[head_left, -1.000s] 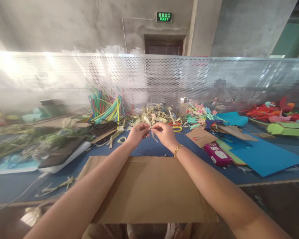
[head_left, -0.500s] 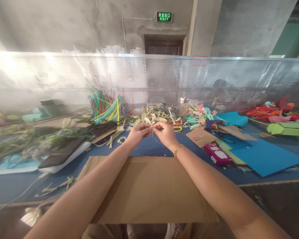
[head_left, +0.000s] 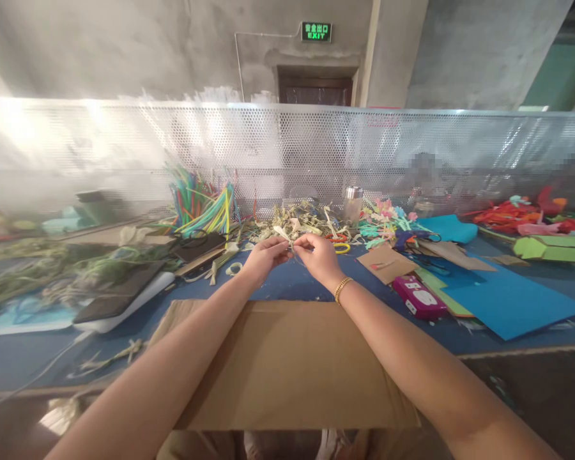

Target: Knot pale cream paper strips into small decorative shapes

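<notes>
Both hands meet over the far part of the blue table, fingertips close together. My left hand [head_left: 267,257] is closed in a pinch on a small pale bundle of dried husk [head_left: 284,234], whose tip sticks up above the fingers. My right hand [head_left: 320,257] pinches at the same spot, with a thin strand below its fingertips; what exactly it grips is too small to tell. Just behind the hands lies a heap of dried husk pieces [head_left: 306,216]. A brown cardboard sheet [head_left: 292,370] lies under my forearms.
To the left are colourful pipe cleaners [head_left: 204,211], a dark tablet-like slab [head_left: 119,297] and tangled green fibres [head_left: 91,265]. On the right lie a purple box [head_left: 419,298], blue card sheets [head_left: 517,300] and yellow-handled scissors [head_left: 342,248]. A perforated metal screen [head_left: 249,147] stands behind.
The fingertips have shifted very slightly around the husk bundle, and the strand below the right hand hangs differently. Everything else looks the same.
</notes>
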Motion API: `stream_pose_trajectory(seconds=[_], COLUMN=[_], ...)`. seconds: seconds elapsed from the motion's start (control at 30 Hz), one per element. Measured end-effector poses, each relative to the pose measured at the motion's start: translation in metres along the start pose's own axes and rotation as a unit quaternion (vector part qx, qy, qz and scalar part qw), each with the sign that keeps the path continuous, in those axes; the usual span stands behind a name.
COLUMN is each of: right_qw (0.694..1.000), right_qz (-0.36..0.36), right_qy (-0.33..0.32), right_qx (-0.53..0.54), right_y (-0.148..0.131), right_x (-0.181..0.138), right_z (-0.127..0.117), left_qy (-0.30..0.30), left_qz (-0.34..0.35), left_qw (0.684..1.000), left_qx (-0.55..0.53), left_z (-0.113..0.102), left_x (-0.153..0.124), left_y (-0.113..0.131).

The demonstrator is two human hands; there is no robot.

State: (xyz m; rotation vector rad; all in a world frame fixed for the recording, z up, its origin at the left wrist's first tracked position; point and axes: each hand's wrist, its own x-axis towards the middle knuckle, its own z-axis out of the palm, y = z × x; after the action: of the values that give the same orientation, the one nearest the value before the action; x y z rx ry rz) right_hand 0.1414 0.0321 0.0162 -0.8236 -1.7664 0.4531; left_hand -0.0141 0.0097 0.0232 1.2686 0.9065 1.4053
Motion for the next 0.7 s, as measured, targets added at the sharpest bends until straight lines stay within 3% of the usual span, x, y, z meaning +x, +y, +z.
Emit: stream_pose_trajectory(seconds=[0.57, 0.7], right_qw=[1.000, 0.996], right_qz=[0.002, 0.011], right_qy=[0.009, 0.010], right_qx=[0.012, 0.085], right_y=[-0.0003, -0.0024], right_x=[-0.0007, 0.0009], right_z=[0.0003, -0.0006], left_qy=[0.009, -0.007], left_qz=[0.000, 0.017], left_qw=[1.000, 0.999], left_qx=[0.014, 0.038], left_z=[-0.0010, 0.0001], left_x=[0.0001, -0.0014], left_y=[-0.0018, -0.0011])
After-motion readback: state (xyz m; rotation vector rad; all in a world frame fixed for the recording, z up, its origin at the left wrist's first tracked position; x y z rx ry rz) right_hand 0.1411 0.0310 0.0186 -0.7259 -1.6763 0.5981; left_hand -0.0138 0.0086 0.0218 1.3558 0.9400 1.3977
